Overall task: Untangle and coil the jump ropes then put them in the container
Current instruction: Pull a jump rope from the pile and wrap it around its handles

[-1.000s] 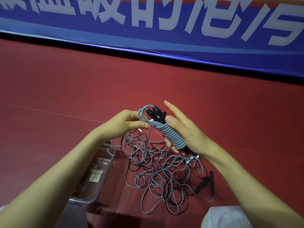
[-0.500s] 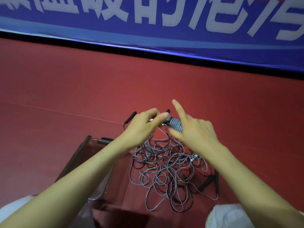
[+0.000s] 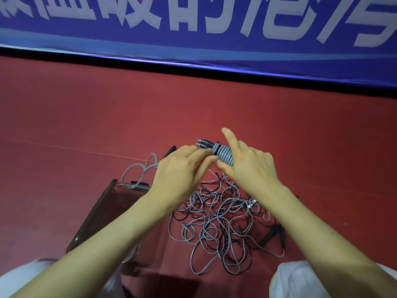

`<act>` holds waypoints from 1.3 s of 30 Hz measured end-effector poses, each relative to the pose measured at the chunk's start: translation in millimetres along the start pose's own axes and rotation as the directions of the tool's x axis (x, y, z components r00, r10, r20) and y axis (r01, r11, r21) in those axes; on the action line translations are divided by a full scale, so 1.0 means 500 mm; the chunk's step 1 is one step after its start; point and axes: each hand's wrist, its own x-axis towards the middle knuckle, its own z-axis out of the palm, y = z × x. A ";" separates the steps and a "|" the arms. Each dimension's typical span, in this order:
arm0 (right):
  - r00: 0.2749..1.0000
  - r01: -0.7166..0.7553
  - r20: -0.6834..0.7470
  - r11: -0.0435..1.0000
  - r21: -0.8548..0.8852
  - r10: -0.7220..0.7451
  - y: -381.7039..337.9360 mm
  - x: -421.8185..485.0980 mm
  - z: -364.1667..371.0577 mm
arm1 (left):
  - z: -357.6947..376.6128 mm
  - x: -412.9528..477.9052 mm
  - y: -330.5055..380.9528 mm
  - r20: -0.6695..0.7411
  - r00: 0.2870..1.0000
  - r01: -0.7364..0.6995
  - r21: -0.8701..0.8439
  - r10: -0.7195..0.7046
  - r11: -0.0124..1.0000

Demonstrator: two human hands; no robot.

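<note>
So right now we've got the coiled jump rope point(image 3: 224, 155) held up over the floor point(image 3: 86, 117), grey cord wrapped tight around its handles, and this is the fiddly bit: finishing off the wrap. Our right hand point(image 3: 247, 168) has its grip closed around the bundle from the side, index finger sticking up free, while the left hand point(image 3: 180, 168) is pinching in at the end of the coil, fingertips closed on what looks like the loose tail, though we can't quite see the cord under them. Best bet is keeping the right hand snug so the turns don't spring loose, and tucking the tail under the last wrap rather than just letting go. The tangled pile of ropes point(image 3: 221, 222) sits below on the floor, plenty left there. The clear container point(image 3: 92, 214) is just left of it, with a stray loop draped over its far edge, so mind that when dropping the bundle in.
</note>
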 end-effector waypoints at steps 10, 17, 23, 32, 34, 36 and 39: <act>1.000 0.023 -0.004 0.910 0.414 -0.023 0.017 -0.010 -0.017 | -0.002 0.020 -0.025 0.733 0.590 0.794 -0.604 -0.338 0.077; 0.995 -0.030 0.084 0.670 0.741 -0.049 0.016 -0.012 -0.026 | 0.005 0.015 -0.031 0.569 0.780 0.620 -0.760 -0.261 0.197; 0.995 -0.080 0.100 0.412 0.908 -0.027 0.000 -0.002 0.009 | 0.017 0.013 -0.018 0.569 0.785 0.585 -0.811 -0.245 -0.009; 0.975 -0.218 0.218 0.356 0.909 0.042 0.005 -0.004 0.021 | 0.019 0.011 -0.017 0.605 0.776 0.631 -0.751 -0.178 0.197; 0.968 -0.249 0.244 0.326 0.912 0.056 0.003 -0.003 0.022 | 0.018 0.013 -0.016 0.601 0.776 0.631 -0.741 -0.193 0.230; 0.964 -0.266 0.264 0.241 0.933 0.043 0.001 -0.004 0.024 | 0.018 0.013 -0.016 0.593 0.780 0.626 -0.735 -0.202 0.260; 0.959 -0.284 0.283 0.097 0.954 0.022 -0.005 -0.006 0.021 | 0.009 0.018 -0.014 0.592 0.778 0.628 -0.714 -0.212 0.311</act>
